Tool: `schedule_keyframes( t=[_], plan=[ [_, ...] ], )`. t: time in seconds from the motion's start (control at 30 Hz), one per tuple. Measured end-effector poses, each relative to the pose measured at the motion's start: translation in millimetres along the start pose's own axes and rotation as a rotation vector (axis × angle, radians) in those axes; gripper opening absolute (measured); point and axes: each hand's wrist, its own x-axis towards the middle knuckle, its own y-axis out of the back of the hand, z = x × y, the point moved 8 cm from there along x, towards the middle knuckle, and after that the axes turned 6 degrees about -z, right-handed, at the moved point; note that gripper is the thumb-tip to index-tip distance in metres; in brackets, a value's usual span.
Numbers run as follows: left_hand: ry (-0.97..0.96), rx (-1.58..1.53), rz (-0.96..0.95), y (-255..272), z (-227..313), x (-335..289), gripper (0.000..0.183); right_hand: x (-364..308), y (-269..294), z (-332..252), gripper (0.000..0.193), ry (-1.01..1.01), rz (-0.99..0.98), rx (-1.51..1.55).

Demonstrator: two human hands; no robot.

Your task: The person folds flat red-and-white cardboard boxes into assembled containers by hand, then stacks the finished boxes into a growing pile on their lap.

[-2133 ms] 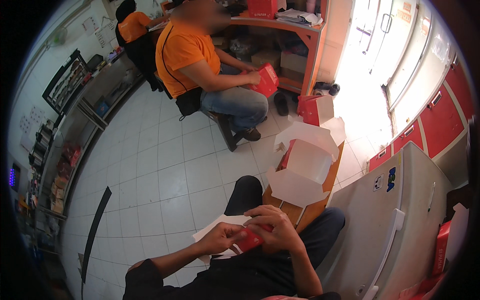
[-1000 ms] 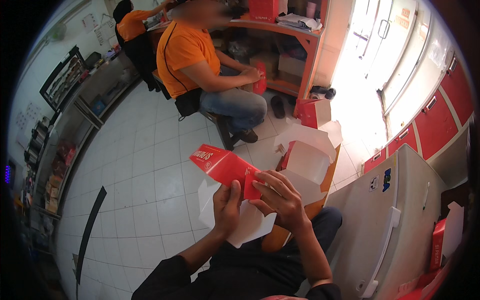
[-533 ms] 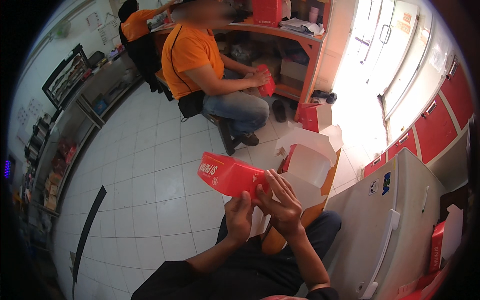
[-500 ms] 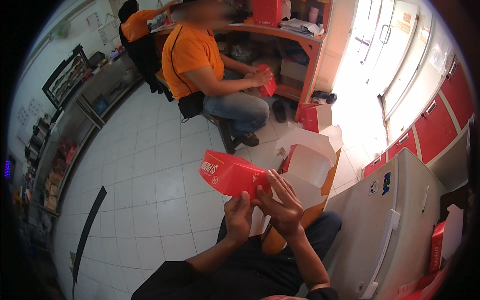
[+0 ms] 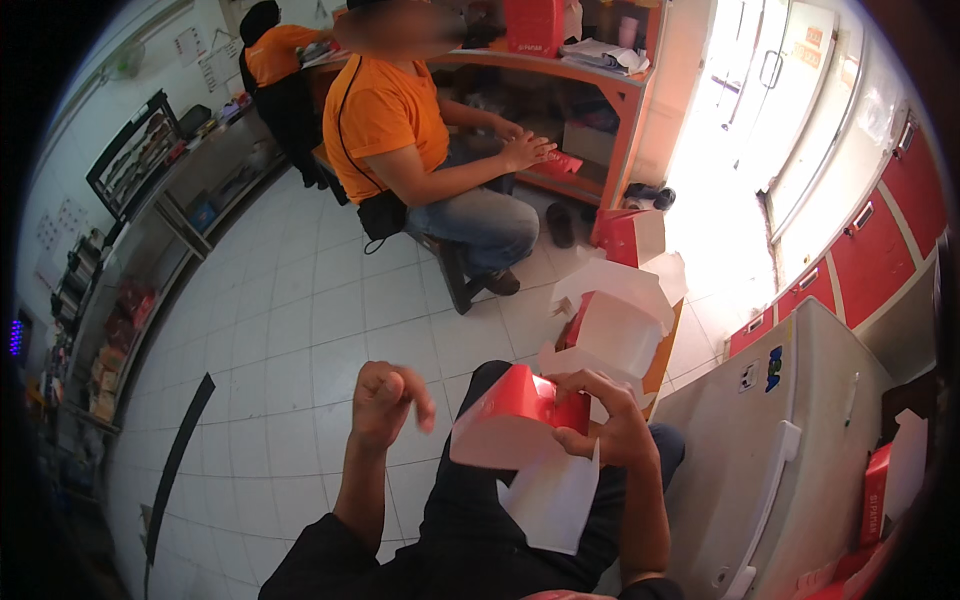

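My right hand (image 5: 618, 425) grips the side of a red and white cardboard box (image 5: 505, 410) above my lap, thumb and fingers pinching its wall. The box is tilted, its white inside toward me, and a white flap (image 5: 553, 505) hangs over my thigh. To the left of the box and apart from it, my left hand (image 5: 383, 405) is raised with loosely bent, slightly blurred fingers; I see nothing in it. Just past my right hand, an opened box (image 5: 620, 335) with white flaps stands on an orange bench (image 5: 665, 370).
A seated co-worker (image 5: 390, 130) in orange handles a red cardboard piece (image 5: 560, 163); another person (image 5: 275, 55) stands farther back. One more red box (image 5: 630, 235) is beyond the bench. A white fridge (image 5: 740, 430) stands close at my right, with red boxes (image 5: 880, 490) beside it.
The box has come down toward my lap and turned, showing its white inside. My left hand has let go and moved left. The co-worker's hands have shifted on the red piece.
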Motion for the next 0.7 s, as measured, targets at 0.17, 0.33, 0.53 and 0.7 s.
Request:
schedule_keyframes(
  t=[0.17, 0.33, 0.53, 0.7],
  plan=[
    [0.431, 0.183, -0.137, 21.3, -161.7, -61.2, 0.110, 7.2, -28.3, 8.1, 0.037, -0.047, -0.216, 0.273],
    [0.716, -0.473, -0.365, -65.2, -221.6, -97.0, 0.095, -21.2, -52.3, 48.6, 0.036, -0.163, -0.287, 0.414],
    [0.705, -0.629, -0.118, -61.9, -211.2, -109.9, 0.092, -76.6, -63.3, 98.7, 0.047, -0.253, 0.150, 0.762],
    [0.308, 0.130, 0.059, -12.3, -147.2, -32.8, 0.115, -124.9, -81.8, 116.3, 0.072, -0.257, 0.436, 1.102]
  ],
)
